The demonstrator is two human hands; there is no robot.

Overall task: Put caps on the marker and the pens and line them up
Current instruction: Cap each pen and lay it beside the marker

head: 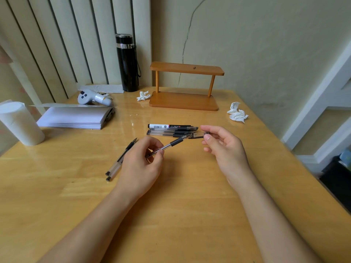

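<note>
My left hand (141,164) grips a clear pen with a black grip (171,144), tip pointing up and right. My right hand (223,147) pinches a clear pen cap (198,135) between thumb and forefinger, its mouth right at the pen's tip. Behind them a white-and-black marker (167,126) lies capped, with several capped clear pens (167,132) in a row next to it. Two uncapped pens (121,160) lie side by side on the wooden table (76,186), left of my left hand.
A small wooden shelf (184,99) stands at the back, with a black flask (128,63) to its left. Crumpled tissues (237,112) lie at right and another tissue (143,96) near the shelf. A paper stack (76,117), a paper roll (20,123) and a grey controller (93,97) sit at left.
</note>
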